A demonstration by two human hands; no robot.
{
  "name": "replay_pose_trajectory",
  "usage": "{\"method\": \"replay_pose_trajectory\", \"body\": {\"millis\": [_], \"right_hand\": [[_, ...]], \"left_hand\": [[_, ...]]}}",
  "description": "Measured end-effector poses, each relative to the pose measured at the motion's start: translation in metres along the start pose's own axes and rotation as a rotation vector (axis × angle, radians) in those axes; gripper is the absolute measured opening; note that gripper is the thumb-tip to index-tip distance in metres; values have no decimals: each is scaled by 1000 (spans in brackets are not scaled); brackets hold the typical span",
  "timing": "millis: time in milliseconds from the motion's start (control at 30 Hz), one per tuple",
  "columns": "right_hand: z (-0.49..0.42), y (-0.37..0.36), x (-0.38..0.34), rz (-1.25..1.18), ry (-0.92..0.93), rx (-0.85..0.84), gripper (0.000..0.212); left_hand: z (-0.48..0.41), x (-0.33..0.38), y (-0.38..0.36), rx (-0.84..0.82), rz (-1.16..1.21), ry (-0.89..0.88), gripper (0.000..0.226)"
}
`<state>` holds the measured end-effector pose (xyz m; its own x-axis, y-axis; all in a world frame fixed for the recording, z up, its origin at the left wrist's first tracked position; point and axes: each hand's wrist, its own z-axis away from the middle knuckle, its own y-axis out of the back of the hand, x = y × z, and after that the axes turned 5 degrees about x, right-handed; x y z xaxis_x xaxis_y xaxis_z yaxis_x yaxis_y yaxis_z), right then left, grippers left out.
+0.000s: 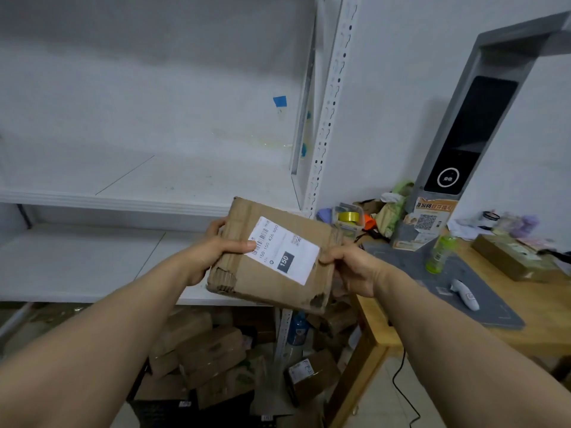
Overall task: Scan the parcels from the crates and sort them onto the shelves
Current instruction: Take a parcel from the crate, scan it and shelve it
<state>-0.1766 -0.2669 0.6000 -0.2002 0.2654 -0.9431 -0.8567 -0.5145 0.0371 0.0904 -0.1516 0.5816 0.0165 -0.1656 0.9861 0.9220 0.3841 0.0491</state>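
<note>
- Both forearms reach forward from the bottom edge. The left hand [216,245] grasps the left side of the parcel [247,282], with its thumb laid on top at the edge of the label [284,250].
- The right hand [349,267] grasps the right side, thumb on top and fingers curled under.
- The parcel is a flat, worn cardboard box. It is held in the air, tilted, label up, in front of the lower shelf [92,257], and it hides part of that shelf's front edge.
- Below it, on the floor, brown boxes [197,350] lie in a heap next to a black crate [160,409]; the arms cover some of them.
- At the right is a wooden table [463,338] with a grey mat [488,307]. On the mat lies a white handheld device [465,293], and a green bottle [438,253] stands there.
- Behind the mat rises a grey scanner stand [469,128] with a dark screen. Left of its foot is a yellow tape roll [349,217] among clutter.
- The upper shelf [185,180] lies behind the parcel, with a white post [330,103] at its right corner.
</note>
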Motion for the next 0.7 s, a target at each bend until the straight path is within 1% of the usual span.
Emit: {"method": "replay_pose_trajectory", "body": {"millis": [67,100,167,200,267,333,367,400,467,567,633,667,700], "right_hand": [[-5,3,-6,73,26,65,100],[-6,5,-10,154,51,79,109],[-6,9,-17,332,61,17,121],[-4,8,-19,387,51,-35,120],[-2,5,-18,426,48,-110,109],[-2,4,-12,466,81,-136,97],[-4,6,-8,466,96,-127,87],[-4,9,-5,441,105,-115,76],[-4,17,3,375,114,-120,66],[-8,30,10,346,98,-103,69],[-11,42,15,306,92,-76,74],[-13,48,17,258,92,-57,73],[-13,52,18,190,97,-24,64]], "left_hand": [[-3,9,0,-17,-134,-9,127],[-4,13,-1,-28,-215,-14,130],[-7,21,-3,-42,-381,-22,135],[-9,25,-5,-48,-436,-23,136],[-10,35,-14,-82,-485,-32,137],[-12,44,-25,-103,-523,-46,138],[-14,48,-29,-110,-529,-36,136],[-16,52,-32,-117,-498,-7,131],[-13,58,-33,-110,-392,72,118],[-17,58,-26,-76,-293,111,122],[-21,49,-28,31,-90,99,126],[-22,44,-30,90,62,98,130],[-24,37,-35,127,221,97,129]]}}
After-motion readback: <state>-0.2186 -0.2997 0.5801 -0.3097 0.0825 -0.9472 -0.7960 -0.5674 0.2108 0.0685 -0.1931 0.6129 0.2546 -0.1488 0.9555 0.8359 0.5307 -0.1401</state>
